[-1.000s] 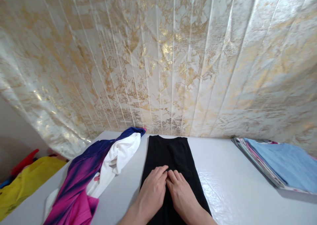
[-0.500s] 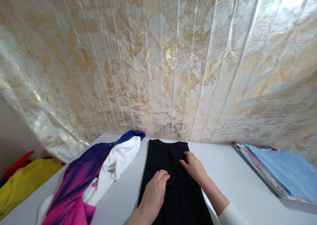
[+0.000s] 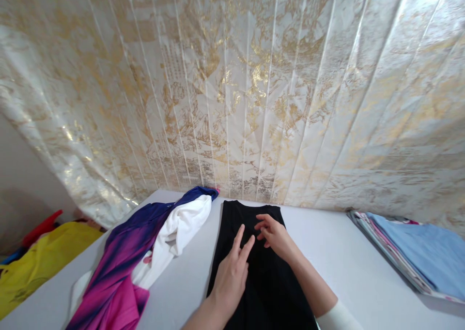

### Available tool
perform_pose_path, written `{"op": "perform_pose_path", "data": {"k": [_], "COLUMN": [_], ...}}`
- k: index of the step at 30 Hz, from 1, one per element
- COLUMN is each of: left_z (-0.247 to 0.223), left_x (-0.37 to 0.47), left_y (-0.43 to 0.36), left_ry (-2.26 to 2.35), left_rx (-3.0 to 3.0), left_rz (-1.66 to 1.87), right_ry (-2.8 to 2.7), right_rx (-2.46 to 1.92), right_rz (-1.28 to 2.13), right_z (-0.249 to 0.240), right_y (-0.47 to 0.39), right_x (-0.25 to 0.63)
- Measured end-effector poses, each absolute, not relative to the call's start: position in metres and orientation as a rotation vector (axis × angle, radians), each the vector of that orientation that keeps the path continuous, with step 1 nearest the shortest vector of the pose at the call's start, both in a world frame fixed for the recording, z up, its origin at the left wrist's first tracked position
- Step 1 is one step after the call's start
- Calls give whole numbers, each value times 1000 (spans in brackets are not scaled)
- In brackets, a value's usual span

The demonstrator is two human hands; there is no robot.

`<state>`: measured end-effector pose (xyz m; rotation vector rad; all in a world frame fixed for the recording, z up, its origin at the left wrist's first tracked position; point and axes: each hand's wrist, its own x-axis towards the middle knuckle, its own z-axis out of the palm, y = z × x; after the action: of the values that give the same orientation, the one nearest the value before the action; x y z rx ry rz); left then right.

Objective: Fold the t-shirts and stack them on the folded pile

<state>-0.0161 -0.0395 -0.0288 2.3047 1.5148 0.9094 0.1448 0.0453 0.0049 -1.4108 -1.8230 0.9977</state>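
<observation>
- Two bare hands: the left hand (image 3: 230, 277) has its index and middle fingers spread in a V, gripping nothing; the right hand (image 3: 276, 235) has loosely curled fingers, with no cloth seen between them.
- One black garment (image 3: 269, 286) lies lengthwise beneath both hands on the table (image 3: 323, 238), its upper edge toward the hanging sheet; whether the fingertips touch it, I cannot tell.
- One white cuff (image 3: 339, 316) shows on the right forearm.
- To the left, one blue-and-pink garment (image 3: 125, 252) lies against one white garment (image 3: 189, 218).
- To the right, one folded stack (image 3: 417, 252) has pale blue on top; its layers are too tight to count.
- Far left, one yellow garment (image 3: 51, 257) and one red item (image 3: 41, 229).
- Behind, one gold-patterned sheet (image 3: 218, 102).
- Against a second ago, the hands no longer meet mid-garment: the right sits higher, the left's fingers have parted; the black garment stays put.
</observation>
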Motion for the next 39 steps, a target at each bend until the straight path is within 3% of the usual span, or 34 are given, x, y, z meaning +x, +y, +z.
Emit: {"op": "perform_pose_path", "data": {"k": [7, 18, 31, 39], "left_z": [-27, -28, -15, -14], "left_x": [-17, -18, -11, -13], "left_y": [-38, -35, -34, -38], "left_ry": [1537, 1540, 1631, 1569], "left_rx": [2372, 2429, 2386, 2421], "left_rz": [914, 921, 870, 832], "right_ry": [-2026, -2184, -2050, -2027], "right_rx": [-1266, -1367, -1227, -1275], "right_rz": [884, 486, 441, 598], "right_z": [-9, -10, -26, -4], "right_y": [-2, -13, -15, -4], "right_x": [188, 165, 167, 174]}}
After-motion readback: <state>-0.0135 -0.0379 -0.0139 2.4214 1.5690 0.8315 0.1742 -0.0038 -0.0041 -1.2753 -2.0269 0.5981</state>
